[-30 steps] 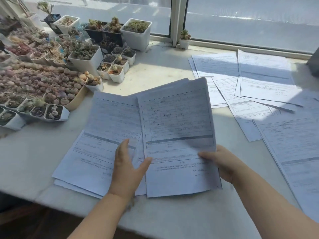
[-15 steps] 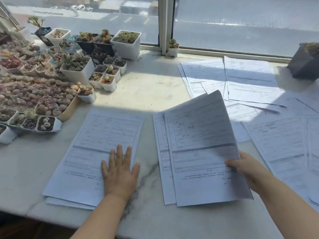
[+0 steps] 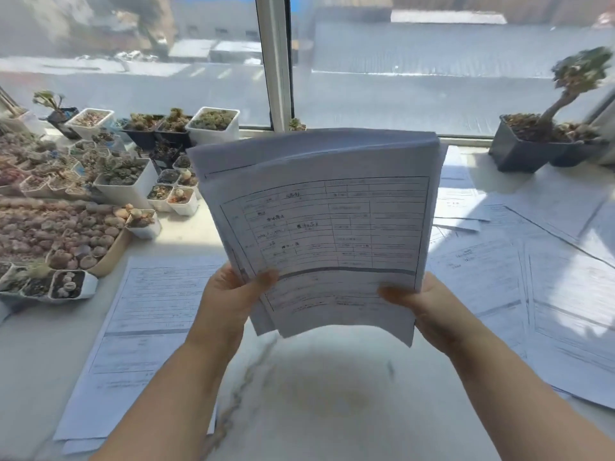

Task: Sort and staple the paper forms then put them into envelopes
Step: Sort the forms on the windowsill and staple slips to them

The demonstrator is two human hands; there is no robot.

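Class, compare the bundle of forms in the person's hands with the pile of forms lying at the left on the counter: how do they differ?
1. The held bundle is raised upright off the counter; the left pile lies flat on it.
2. The left hand and right hand grip the held bundle's lower corners; nothing touches the left pile.
3. The held bundle bows and curves; the left pile is flat.
Both are white printed forms with ruled tables.

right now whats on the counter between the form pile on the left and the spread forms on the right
In the head view, bare marble counter separates the left pile from the spread forms; above it both hands hold a sheaf of forms.
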